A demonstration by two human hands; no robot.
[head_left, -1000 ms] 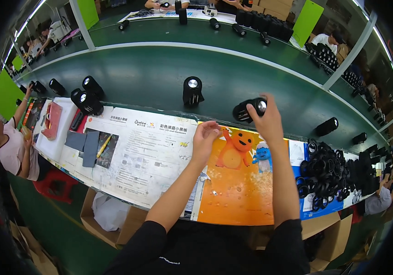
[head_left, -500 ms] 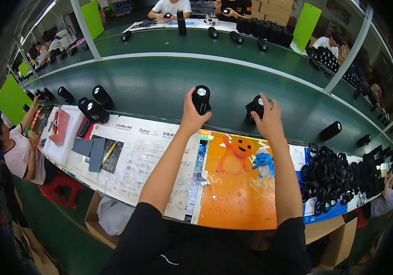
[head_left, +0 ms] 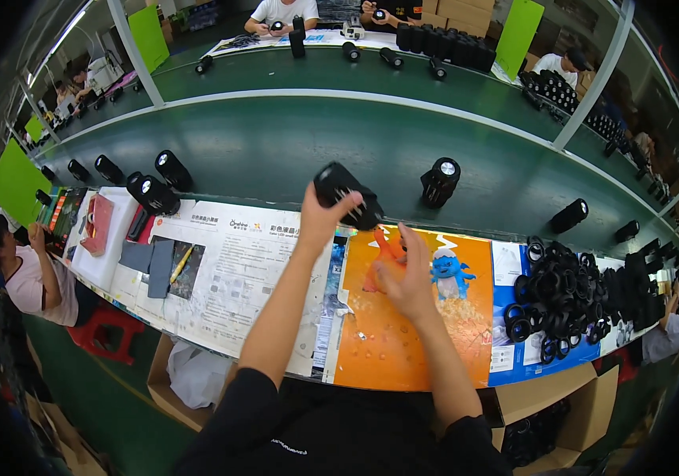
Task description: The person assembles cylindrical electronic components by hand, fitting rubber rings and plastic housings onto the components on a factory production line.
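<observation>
Landmark: orange cartoon poster [head_left: 411,317] laid flat on the bench, directly in front of the person.

Left hand [head_left: 325,216]: raised over the poster's upper-left corner, fingers and thumb clamped round a black cylindrical speaker [head_left: 347,195]. Unit is held off the surface, tilted. Long axis runs from upper left to lower right, lower end pointing toward the other hand.

Right hand [head_left: 403,270]: over the poster's upper middle, just below and right of the held unit. Fingers loosely curled, palm down, holding nothing that can be made out. Gap between hand and speaker is small; not touching. Right hand is the nearer free hand to the speaker's lower end.

Materials/shapes:
- Held speaker: matte black shell, ribbed or mesh-like side, rounded body. Fine detail blurred.
- Second speaker [head_left: 439,181]: stands upright on the green conveyor belt [head_left: 276,151], beyond the poster's upper edge, shiny pale cap on top.
- Black rings [head_left: 561,289]: heaped pile, rubbery look, right of the poster on a blue sheet.
- White instruction sheets [head_left: 236,270]: paper, flat, left of the poster.
- More black speakers [head_left: 153,194]: far left of the poster, at the belt edge.
- Cardboard box [head_left: 545,397]: below the poster's lower-right corner, under the bench edge.

Other workers are seated around the line; their hands are well apart from this station.
</observation>
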